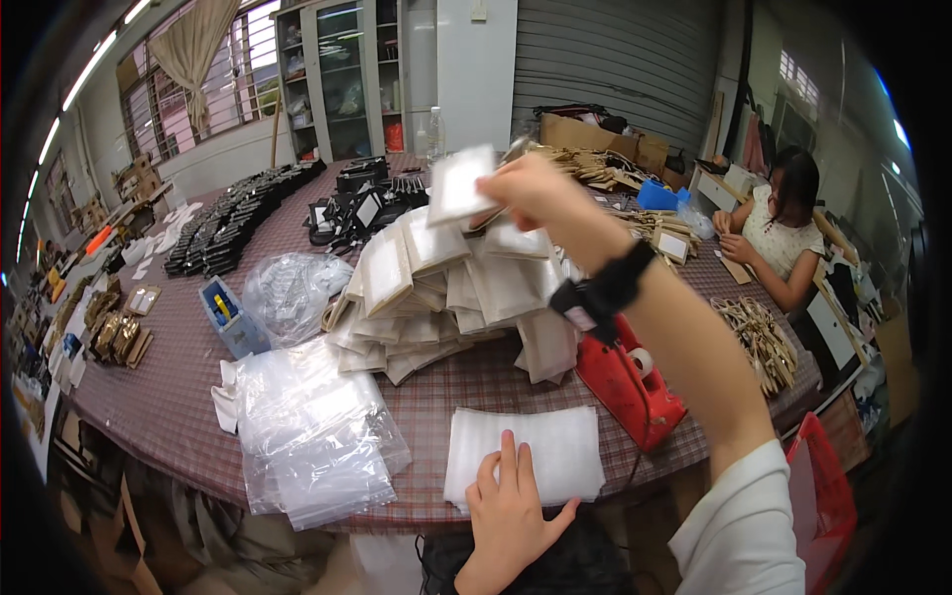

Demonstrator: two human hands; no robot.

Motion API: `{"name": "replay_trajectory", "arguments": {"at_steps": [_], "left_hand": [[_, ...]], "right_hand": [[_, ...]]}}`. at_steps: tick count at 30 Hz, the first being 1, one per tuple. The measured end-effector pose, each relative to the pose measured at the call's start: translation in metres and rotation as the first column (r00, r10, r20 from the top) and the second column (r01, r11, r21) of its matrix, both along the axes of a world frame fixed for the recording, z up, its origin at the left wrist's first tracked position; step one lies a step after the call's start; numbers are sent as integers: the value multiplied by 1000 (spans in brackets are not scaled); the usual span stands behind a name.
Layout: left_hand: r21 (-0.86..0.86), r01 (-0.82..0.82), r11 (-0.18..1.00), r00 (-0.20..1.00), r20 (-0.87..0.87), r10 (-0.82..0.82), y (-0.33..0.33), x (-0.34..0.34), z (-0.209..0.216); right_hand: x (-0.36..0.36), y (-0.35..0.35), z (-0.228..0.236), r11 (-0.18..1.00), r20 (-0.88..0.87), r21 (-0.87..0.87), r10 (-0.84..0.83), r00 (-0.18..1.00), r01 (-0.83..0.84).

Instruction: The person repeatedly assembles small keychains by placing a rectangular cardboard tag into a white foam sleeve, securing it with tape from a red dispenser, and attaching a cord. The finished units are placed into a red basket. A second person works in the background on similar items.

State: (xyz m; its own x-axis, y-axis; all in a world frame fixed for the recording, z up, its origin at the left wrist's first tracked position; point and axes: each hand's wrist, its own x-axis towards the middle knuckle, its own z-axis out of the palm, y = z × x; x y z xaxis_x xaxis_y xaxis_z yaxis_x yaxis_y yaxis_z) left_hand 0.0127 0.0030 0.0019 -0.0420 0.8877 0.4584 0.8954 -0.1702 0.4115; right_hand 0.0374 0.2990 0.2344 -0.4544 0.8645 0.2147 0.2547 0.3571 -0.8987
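Note:
My left hand (511,526) lies with fingers stretched out on a stack of thin white foam sheets (565,451) at the near table edge. Raised over the middle of the table, my right hand (540,190) pinches a flat white packet (460,184), slightly blurred by motion. Right below it rises a heap of similar packets (486,283), brown showing at the edges of several under a whitish wrap. A black band circles my right wrist. Beside the foam sheets, partly behind my right forearm, stands a red tape dispenser (623,387).
Clear plastic bags (317,431) lie left of the foam sheets, with a crumpled bag (296,293) and a blue-grey box (231,319) behind. Rows of black items (238,218) fill the far left. At the right a co-worker (788,223) handles brown pieces near a bundle of tan cords (756,337).

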Motion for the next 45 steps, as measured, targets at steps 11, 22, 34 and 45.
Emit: {"name": "replay_trajectory", "arguments": {"at_steps": [11,22,34,45], "left_hand": [[-149,16,989,997,72,-5,-7,4,26],[-169,-58,984,997,-64,48,-4,18,21],[-194,-133,972,980,-171,100,-3,24,23],[-194,-178,965,973,-179,144,-1,29,19]], "right_hand": [[117,-175,-20,782,448,552,16,894,-291],[399,-186,-152,667,696,604,-708,118,436],[646,-51,-175,480,623,404,-768,150,779],[631,-28,-164,647,641,-84,-547,538,758]]}}
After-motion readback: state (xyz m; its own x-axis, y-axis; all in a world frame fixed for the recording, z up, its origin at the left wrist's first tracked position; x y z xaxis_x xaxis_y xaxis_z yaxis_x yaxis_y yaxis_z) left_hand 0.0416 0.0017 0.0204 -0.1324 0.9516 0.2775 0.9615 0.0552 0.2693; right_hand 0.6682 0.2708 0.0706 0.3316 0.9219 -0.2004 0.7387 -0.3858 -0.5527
